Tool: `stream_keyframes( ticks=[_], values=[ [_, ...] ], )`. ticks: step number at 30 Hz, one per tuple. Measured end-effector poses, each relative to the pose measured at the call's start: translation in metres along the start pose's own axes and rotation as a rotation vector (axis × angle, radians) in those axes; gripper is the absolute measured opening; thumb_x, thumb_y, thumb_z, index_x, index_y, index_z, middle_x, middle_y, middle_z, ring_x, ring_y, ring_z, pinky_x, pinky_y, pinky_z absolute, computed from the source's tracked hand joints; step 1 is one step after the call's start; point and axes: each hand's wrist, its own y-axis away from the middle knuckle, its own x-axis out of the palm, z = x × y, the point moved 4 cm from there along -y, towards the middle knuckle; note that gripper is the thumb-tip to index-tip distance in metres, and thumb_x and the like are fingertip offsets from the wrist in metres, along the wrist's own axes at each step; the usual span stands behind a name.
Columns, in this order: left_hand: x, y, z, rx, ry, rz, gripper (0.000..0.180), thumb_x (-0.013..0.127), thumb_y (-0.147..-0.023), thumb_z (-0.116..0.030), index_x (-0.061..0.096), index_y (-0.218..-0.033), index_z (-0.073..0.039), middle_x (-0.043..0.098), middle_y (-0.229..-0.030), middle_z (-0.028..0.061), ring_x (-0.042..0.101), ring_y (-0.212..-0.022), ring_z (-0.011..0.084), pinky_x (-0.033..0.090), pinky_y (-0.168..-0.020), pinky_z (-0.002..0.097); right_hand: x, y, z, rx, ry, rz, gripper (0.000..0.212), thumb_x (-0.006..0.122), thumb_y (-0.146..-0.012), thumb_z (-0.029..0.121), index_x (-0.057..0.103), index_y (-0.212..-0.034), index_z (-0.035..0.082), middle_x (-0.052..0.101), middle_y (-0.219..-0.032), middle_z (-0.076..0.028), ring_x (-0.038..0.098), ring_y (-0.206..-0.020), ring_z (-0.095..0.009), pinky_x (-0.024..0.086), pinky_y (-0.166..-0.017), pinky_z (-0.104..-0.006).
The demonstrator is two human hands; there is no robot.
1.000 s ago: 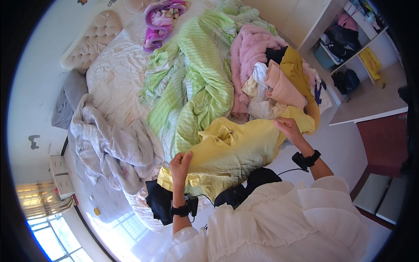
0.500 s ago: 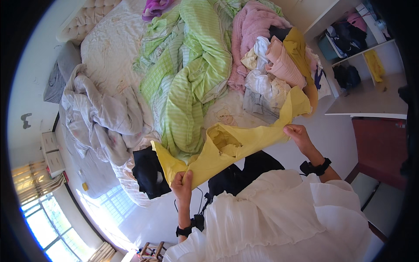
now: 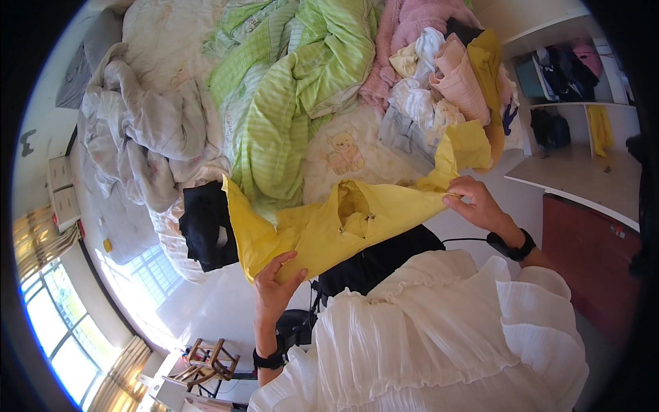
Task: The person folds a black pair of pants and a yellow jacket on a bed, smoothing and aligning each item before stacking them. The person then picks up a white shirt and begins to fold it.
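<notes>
Slack is seemingly being drawn out of a yellow garment point(image 3: 319, 240) at the near side of the bed point(image 3: 381, 165), its near edge being gripped on the left by the left hand point(image 3: 276, 285) and on the right by the right hand point(image 3: 478, 204). An even pull is probably being called for next. Open room is being offered by a bed patch just beyond, bounded by green quilt point(image 3: 271, 141) leftward and clothes pile point(image 3: 454, 82) rightward.

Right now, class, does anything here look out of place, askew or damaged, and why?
Yes. The green striped quilt lies twisted across the bed, and the grey cover is bunched on the left; both look odd because neither is spread flat. Clothes are heaped loosely on the right. The held yellow garment shows no obvious damage.
</notes>
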Motion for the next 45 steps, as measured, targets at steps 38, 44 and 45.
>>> stream_keyframes(
  ticks=[38, 44, 45],
  values=[
    [-0.05, -0.01, -0.105, 0.377, -0.577, -0.092, 0.019, 0.073, -0.071, -0.013, 0.069, -0.088, -0.005, 0.06, -0.074, 0.0087, 0.06, -0.064, 0.0265, 0.047, -0.058, 0.0318, -0.051, -0.052, 0.058, -0.494, 0.361, -0.104, 0.014, 0.053, -0.082, 0.003, 0.06, -0.094, 0.003, 0.049, -0.088, -0.01, 0.056, -0.074, -0.03, 0.046, -0.064, -0.0384],
    [-0.049, 0.006, -0.095, 0.379, -0.547, -0.117, 0.018, 0.071, -0.073, -0.015, 0.069, -0.088, -0.005, 0.065, -0.077, 0.0109, 0.063, -0.069, 0.0281, 0.049, -0.062, 0.0325, -0.049, -0.051, 0.06, -0.509, 0.421, -0.022, 0.014, 0.051, -0.083, 0.005, 0.058, -0.096, 0.004, 0.049, -0.088, -0.011, 0.057, -0.074, -0.031, 0.046, -0.063, -0.041],
    [-0.049, 0.008, -0.093, 0.358, -0.55, -0.113, 0.018, 0.071, -0.073, -0.015, 0.069, -0.088, -0.006, 0.066, -0.077, 0.0114, 0.063, -0.07, 0.0285, 0.049, -0.062, 0.0326, -0.049, -0.051, 0.061, -0.505, 0.43, -0.009, 0.014, 0.051, -0.084, 0.006, 0.058, -0.096, 0.004, 0.05, -0.088, -0.011, 0.057, -0.074, -0.031, 0.046, -0.063, -0.0411]
  ],
)
